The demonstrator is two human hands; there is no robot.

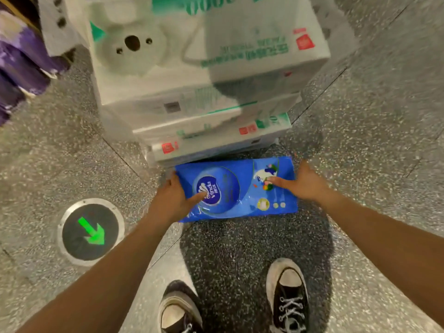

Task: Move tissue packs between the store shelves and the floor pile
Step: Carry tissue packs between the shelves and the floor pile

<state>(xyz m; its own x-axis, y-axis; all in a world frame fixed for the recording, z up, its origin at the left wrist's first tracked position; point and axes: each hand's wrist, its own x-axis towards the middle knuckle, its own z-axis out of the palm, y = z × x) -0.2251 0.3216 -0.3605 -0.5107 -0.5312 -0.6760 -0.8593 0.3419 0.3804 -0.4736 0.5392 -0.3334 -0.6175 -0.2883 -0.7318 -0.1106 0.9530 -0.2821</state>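
Observation:
A flat blue tissue pack (pixel 236 188) with a white and purple logo lies low over the speckled floor, just in front of a tall pile of white and green tissue packs (pixel 192 75). My left hand (pixel 171 200) grips its left end, thumb on top near the logo. My right hand (pixel 302 182) holds its right end, thumb laid across the printed top and fingers hidden behind the edge. Whether the pack rests on the floor or hangs just above it I cannot tell.
Purple packs (pixel 21 61) sit on a shelf at the far left. A round floor light with a green arrow (pixel 91 231) is set into the floor at left. My two black and white shoes (pixel 288 299) stand close behind the blue pack. Grey speckled floor (pixel 372 140) spreads around.

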